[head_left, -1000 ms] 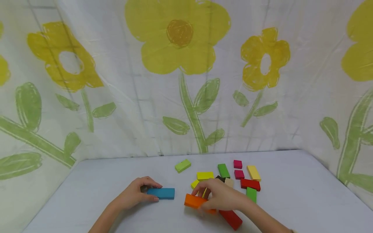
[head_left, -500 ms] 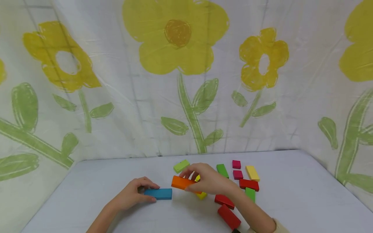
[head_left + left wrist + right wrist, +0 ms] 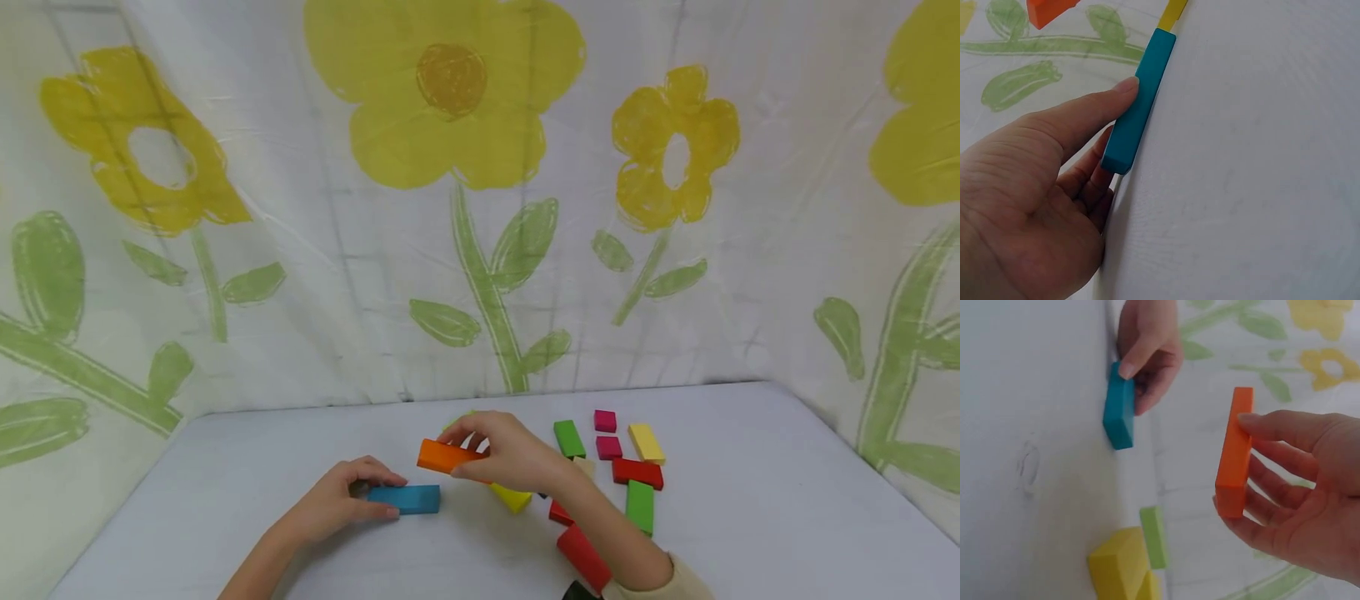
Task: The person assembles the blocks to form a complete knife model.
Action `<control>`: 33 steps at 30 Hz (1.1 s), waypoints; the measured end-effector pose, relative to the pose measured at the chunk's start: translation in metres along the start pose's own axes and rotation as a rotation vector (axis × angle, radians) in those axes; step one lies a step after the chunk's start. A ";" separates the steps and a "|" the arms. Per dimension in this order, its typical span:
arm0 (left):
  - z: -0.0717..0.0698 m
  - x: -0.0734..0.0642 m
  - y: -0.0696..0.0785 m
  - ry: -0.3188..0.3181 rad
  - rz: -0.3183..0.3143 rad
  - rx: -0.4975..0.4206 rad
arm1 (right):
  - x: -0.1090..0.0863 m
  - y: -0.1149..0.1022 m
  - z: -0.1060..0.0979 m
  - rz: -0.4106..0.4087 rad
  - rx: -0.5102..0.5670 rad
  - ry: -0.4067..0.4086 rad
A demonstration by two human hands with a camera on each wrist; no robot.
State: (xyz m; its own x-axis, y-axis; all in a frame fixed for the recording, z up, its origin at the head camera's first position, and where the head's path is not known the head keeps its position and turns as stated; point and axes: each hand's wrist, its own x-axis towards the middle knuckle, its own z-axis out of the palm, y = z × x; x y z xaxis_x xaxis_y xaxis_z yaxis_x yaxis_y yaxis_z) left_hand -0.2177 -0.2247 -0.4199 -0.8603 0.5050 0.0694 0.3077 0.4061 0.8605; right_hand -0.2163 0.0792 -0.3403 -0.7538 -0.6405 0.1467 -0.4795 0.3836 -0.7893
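Note:
A flat blue block lies on the white table, and my left hand pinches its left end between thumb and fingers. The left wrist view shows the thumb on one long side of this blue block. My right hand holds an orange block in the air, above and to the right of the blue one. In the right wrist view the orange block sits between thumb and fingertips, apart from the blue block.
Beneath the right hand lies a yellow block. More blocks are scattered to the right: green, red, pale yellow and pink. A flowered cloth hangs behind the table.
My right hand has lifted the orange block off the table area by the red blocks and carried it left and farther back. The left hand has stayed on the blue block.

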 end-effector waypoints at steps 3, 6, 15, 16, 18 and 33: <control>0.000 0.000 -0.001 -0.002 -0.003 0.001 | 0.001 0.004 0.004 0.019 -0.015 0.019; -0.001 0.000 -0.001 0.002 -0.008 0.002 | 0.004 0.007 0.008 0.039 -0.032 0.027; -0.002 0.000 -0.003 0.011 -0.030 -0.007 | 0.007 0.018 0.020 0.057 -0.056 0.008; -0.002 -0.001 -0.002 0.014 -0.029 -0.006 | 0.007 0.019 0.021 0.057 -0.056 0.004; -0.003 -0.001 -0.002 0.017 -0.024 -0.003 | 0.008 0.022 0.023 0.060 -0.053 -0.002; -0.012 -0.006 -0.003 0.023 -0.001 0.022 | 0.009 0.033 0.036 0.136 -0.052 -0.021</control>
State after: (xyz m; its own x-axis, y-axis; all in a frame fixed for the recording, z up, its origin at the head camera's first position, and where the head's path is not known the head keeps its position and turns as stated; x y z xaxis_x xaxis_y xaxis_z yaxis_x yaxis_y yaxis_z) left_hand -0.2186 -0.2377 -0.4168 -0.8694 0.4875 0.0805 0.3159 0.4231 0.8493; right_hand -0.2227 0.0619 -0.3866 -0.8040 -0.5940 0.0272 -0.3966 0.5017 -0.7688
